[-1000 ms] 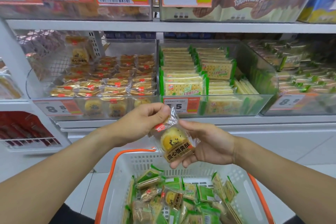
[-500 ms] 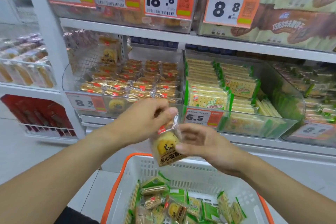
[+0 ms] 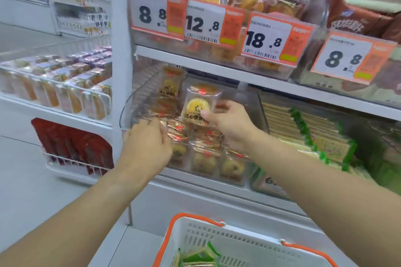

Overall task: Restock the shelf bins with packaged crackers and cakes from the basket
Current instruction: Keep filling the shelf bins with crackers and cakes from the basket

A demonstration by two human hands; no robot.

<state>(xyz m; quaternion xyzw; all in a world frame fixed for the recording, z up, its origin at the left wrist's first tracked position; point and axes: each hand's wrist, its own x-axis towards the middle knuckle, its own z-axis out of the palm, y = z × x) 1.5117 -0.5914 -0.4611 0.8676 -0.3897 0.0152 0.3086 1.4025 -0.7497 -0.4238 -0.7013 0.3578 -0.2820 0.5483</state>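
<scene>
My right hand (image 3: 227, 123) pinches a clear-wrapped yellow cake packet (image 3: 198, 104) and holds it upright over the clear cake bin (image 3: 152, 84) on the middle shelf. My left hand (image 3: 147, 147) reaches into the same bin with curled fingers touching the wrapped cakes (image 3: 201, 158) stacked there; whether it grips one I cannot tell. The white basket with orange handles (image 3: 195, 236) stands below, with green cracker packets (image 3: 199, 257) inside.
A clear bin of green-edged cracker packs (image 3: 314, 134) sits to the right of the cake bin. The upper shelf carries bins with price tags (image 3: 204, 24). At the left are a wire rack of wrapped snacks (image 3: 60, 86) and red packets (image 3: 73, 145) below.
The cake packet passed from my left hand's pinch into my right hand and rose into the cake bin. My left hand let go and moved onto the stacked cakes. The view swung left and closer.
</scene>
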